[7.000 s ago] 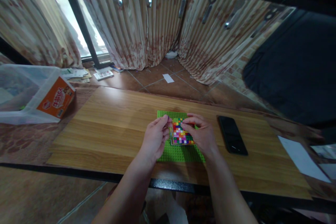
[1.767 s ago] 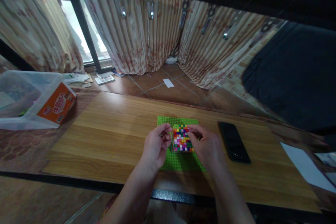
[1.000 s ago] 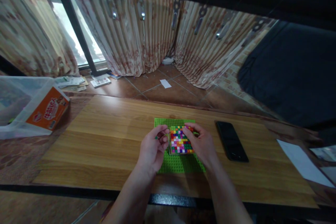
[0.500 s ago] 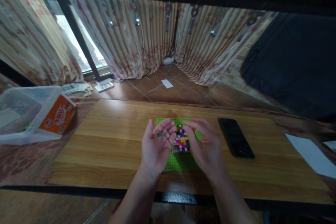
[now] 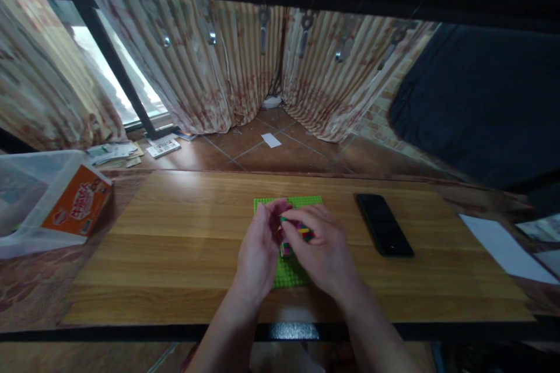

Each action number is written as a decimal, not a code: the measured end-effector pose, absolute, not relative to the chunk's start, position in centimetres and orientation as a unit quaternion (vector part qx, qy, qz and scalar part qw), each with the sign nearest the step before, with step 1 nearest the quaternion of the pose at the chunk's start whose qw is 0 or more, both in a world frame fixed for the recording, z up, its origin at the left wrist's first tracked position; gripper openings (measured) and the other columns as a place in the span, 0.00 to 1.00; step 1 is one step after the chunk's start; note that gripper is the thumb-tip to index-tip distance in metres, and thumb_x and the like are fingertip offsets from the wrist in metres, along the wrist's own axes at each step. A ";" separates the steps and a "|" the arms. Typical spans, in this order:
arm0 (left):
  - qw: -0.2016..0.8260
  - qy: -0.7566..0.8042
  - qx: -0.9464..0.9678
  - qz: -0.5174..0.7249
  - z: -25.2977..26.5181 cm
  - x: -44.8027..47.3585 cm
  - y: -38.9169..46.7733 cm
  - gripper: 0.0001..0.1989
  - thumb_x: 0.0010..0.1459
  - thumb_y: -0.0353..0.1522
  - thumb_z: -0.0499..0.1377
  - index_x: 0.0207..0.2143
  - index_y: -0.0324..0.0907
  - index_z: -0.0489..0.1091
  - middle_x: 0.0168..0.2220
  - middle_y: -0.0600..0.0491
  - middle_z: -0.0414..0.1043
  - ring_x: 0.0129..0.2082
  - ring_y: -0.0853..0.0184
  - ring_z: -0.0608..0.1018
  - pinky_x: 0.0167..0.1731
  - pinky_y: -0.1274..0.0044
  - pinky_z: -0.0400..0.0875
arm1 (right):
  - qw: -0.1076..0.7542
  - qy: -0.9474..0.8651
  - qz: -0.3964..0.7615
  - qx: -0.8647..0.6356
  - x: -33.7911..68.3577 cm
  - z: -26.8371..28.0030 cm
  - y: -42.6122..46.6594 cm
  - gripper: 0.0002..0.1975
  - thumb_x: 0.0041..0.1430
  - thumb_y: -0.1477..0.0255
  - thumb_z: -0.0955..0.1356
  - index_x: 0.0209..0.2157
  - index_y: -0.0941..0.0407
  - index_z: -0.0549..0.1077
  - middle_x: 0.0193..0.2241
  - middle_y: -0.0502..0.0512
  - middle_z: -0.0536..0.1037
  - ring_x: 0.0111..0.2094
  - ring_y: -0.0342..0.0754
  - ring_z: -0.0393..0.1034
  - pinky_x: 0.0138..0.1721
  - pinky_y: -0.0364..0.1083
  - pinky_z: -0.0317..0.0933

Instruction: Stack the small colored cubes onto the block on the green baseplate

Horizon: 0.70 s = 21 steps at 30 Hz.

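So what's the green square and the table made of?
The green baseplate looks like matte plastic: bright even colour, rows of tiny studs. The table top looks like smooth wood or wood-look laminate: streaky brown grain with a slight sheen. Which one, I cannot tell.

A black phone (image 5: pixel 384 224) lies on the wooden worktop (image 5: pixel 184 233), a white paper sheet (image 5: pixel 505 247) farther right. At the left stands a clear plastic tub (image 5: pixel 26 198) with an orange box (image 5: pixel 76 201). Striped curtains (image 5: pixel 245 64) hang behind.
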State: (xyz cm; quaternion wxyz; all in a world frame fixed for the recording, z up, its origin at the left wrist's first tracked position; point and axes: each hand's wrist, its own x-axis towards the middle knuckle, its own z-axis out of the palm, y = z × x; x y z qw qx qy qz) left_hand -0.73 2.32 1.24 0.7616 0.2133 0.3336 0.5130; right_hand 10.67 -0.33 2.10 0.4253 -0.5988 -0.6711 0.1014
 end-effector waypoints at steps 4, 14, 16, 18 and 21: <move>0.690 0.430 0.253 0.524 0.6 -1.3 2.8 0.14 0.55 0.42 0.61 0.34 0.39 0.75 0.37 0.48 0.76 0.34 0.67 0.75 0.33 0.77 0.66 | 0.470 -0.561 0.145 -0.666 15.1 1.1 -0.2 0.08 0.56 0.67 0.68 0.33 0.54 0.79 0.31 0.53 0.80 0.32 0.48 0.72 0.37 0.49 0.65; 0.632 0.501 0.332 0.490 -0.9 0.2 3.0 0.10 0.45 0.28 0.66 0.33 0.39 0.74 0.27 0.53 0.74 0.27 0.70 0.74 0.30 0.79 0.69 | 0.486 -0.576 0.245 -0.611 16.4 -2.5 0.6 0.04 0.54 0.68 0.71 0.32 0.49 0.81 0.43 0.53 0.76 0.48 0.50 0.70 0.53 0.54 0.61; 0.636 0.502 0.338 0.480 -1.1 0.3 3.1 0.12 0.45 0.28 0.66 0.35 0.39 0.73 0.25 0.54 0.73 0.25 0.69 0.74 0.28 0.78 0.70 | 0.494 -0.564 0.249 -0.613 16.4 -2.8 0.8 0.04 0.53 0.69 0.72 0.32 0.49 0.81 0.45 0.53 0.75 0.49 0.50 0.70 0.54 0.54 0.60; 0.640 0.499 0.342 0.474 -1.2 0.2 3.1 0.14 0.45 0.29 0.66 0.37 0.39 0.73 0.26 0.54 0.73 0.25 0.68 0.75 0.28 0.77 0.71 | 0.500 -0.553 0.254 -0.616 16.5 -3.0 0.9 0.04 0.53 0.69 0.72 0.32 0.50 0.81 0.45 0.53 0.75 0.49 0.50 0.70 0.54 0.54 0.60; 0.636 0.500 0.352 0.471 -1.3 0.1 3.1 0.15 0.45 0.29 0.66 0.38 0.39 0.73 0.27 0.54 0.74 0.26 0.68 0.75 0.28 0.77 0.72 | 0.501 -0.555 0.256 -0.613 16.7 -3.1 0.9 0.04 0.54 0.70 0.71 0.32 0.51 0.80 0.45 0.54 0.74 0.49 0.50 0.70 0.54 0.53 0.60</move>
